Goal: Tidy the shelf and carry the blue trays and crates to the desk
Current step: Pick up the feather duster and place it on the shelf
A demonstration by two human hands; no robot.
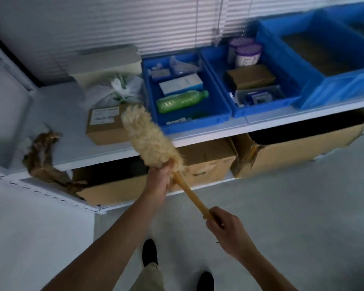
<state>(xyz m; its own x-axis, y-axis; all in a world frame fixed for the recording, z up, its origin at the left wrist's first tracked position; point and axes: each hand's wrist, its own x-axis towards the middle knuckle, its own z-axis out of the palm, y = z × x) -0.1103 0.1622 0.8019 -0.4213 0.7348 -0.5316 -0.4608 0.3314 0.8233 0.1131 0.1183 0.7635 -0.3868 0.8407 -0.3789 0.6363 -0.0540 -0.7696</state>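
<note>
I hold a cream fluffy duster (144,135) with a wooden handle in both hands. My left hand (159,181) grips the base of the fluffy head; my right hand (224,224) is closed around the handle's end. The duster tip reaches over the white shelf (57,131), in front of a small cardboard box (104,124). Two blue trays stand side by side on the shelf: one (198,119) with a green bottle and small boxes, another (267,107) with purple-lidded tubs and a brown box. A larger blue crate (332,89) sits at the right.
A tied plastic bag (118,89) and a grey box (105,61) lie behind the cardboard box. Crumpled brown paper (41,154) hangs at the shelf's left edge. Open cardboard cartons (292,150) fill the lower shelf. My feet stand on the grey floor (282,217).
</note>
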